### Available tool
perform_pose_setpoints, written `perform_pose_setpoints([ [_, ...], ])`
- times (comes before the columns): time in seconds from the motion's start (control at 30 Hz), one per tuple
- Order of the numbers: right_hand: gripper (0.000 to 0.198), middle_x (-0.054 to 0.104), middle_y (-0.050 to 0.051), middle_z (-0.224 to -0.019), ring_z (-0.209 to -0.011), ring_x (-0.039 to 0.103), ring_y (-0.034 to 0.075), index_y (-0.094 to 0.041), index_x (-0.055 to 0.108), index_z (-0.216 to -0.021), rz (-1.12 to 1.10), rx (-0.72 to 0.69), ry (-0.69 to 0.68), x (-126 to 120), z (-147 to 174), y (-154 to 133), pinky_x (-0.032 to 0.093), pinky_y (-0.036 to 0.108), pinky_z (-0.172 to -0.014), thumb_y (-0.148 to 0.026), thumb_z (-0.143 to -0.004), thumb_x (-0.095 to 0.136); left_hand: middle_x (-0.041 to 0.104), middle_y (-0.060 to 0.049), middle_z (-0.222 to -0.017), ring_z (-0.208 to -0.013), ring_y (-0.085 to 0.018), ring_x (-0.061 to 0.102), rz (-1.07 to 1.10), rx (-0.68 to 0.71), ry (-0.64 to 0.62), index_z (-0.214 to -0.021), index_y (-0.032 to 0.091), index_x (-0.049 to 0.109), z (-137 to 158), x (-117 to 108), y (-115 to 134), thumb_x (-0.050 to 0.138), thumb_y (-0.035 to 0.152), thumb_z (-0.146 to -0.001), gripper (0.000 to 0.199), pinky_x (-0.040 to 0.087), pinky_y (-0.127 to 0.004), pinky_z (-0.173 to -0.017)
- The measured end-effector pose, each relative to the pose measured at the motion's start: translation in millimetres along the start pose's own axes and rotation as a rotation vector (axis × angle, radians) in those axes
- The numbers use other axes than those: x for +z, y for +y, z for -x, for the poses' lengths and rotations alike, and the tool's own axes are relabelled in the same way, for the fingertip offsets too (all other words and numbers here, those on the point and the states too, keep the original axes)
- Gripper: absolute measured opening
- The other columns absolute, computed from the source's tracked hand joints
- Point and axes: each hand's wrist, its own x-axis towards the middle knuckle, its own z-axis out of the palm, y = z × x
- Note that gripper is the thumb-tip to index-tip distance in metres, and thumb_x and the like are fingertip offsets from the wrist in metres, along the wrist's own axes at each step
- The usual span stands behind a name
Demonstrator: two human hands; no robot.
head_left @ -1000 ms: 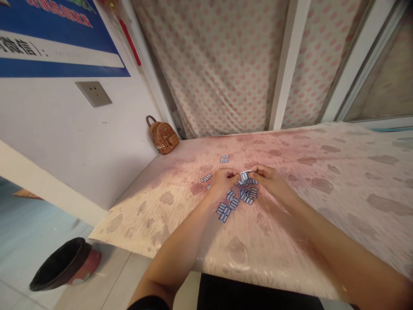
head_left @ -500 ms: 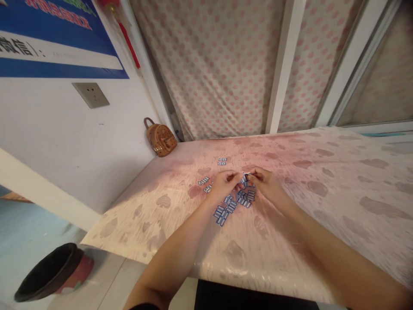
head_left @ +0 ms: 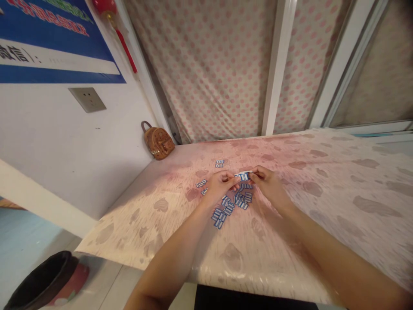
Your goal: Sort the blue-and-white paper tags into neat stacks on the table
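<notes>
Over the table, my left hand [head_left: 221,182] and my right hand [head_left: 268,184] pinch opposite ends of a small flat blue-and-white piece [head_left: 243,176] marked with white bars. Both are closed on it, thumbs facing me. Under and in front of my fingers, several similar striped pieces [head_left: 223,213] lie in a loose, overlapping cluster. More of them [head_left: 242,200] rest just below my right hand. To the left of my left hand are a few separate pieces [head_left: 201,183], one partly hidden by the wrist. Another small group [head_left: 220,163] lies farther back.
The table [head_left: 290,254] has a pink, leaf-patterned cover. A small brown backpack-shaped bag [head_left: 159,142] sits at its back left corner, against the wall. Behind hangs a dotted curtain [head_left: 209,69]. A dark-rimmed bin [head_left: 69,282] stands on the floor at the left.
The held piece has been raised and tilted, so its white-barred face now shows more clearly between my fingers. The whole view has shifted slightly; the pieces on the table look unmoved.
</notes>
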Motion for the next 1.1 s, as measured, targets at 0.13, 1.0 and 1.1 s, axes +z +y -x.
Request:
perform_pose_setpoints([
  [0.13, 0.016, 0.066, 0.000, -0.070, -0.062, 0.063, 0.018, -0.022, 0.062, -0.073, -0.099, 0.045, -0.094, 2, -1, 1, 0.050, 0.031, -0.063, -0.038, -0.074, 0.064, 0.061, 0.001, -0.059, -0.052, -0.007, 0.052, -0.055, 0.052, 0.019, -0.069, 0.013, 0.058, -2, 1, -10, 0.080, 0.051, -0.067, 0.043, 0.039, -0.019, -0.052],
  [1.0, 0.025, 0.065, 0.001, -0.070, -0.060, 0.062, 0.017, -0.021, 0.061, -0.075, -0.084, -0.005, -0.143, 7, 1, -3, 0.051, 0.031, -0.063, -0.046, -0.079, 0.063, 0.064, -0.001, -0.064, -0.057, -0.010, 0.058, 0.052, 0.054, 0.107, -0.075, 0.013, 0.063, -10, 2, -28, 0.083, 0.048, -0.063, 0.041, 0.045, -0.023, -0.058],
  [1.1, 0.019, 0.064, 0.001, -0.073, -0.063, 0.062, 0.017, -0.021, 0.061, -0.089, -0.043, -0.064, -0.127, 8, 3, -1, 0.050, 0.030, -0.064, -0.039, -0.082, 0.059, 0.064, 0.000, -0.063, -0.056, -0.009, 0.056, 0.105, 0.015, 0.107, -0.073, 0.013, 0.062, -8, 3, -21, 0.083, 0.049, -0.061, 0.044, 0.044, -0.022, -0.058],
])
